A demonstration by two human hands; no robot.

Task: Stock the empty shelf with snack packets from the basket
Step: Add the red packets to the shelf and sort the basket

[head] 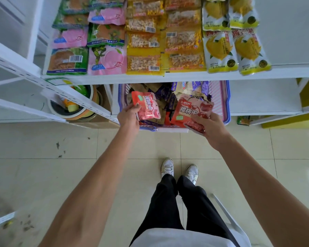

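A pink and blue basket [224, 98] full of mixed snack packets sits on the lower shelf, under the stocked upper shelf [185, 76]. My left hand [127, 117] pinches a small red packet [147, 107] by its lower left edge, just above the basket. My right hand [209, 128] grips a larger red cherry packet [191, 110] at its bottom corner, over the basket's right front. Rows of green, pink, yellow and mango packets cover the upper shelf; its far right part [291, 32] is bare white.
A second white rack [16, 68] stands at the left, with a round tub of items [73, 106] and a cardboard box beside the basket. Yellow boxes [308, 93] sit at the right. Below are the tiled floor, my legs and white shoes.
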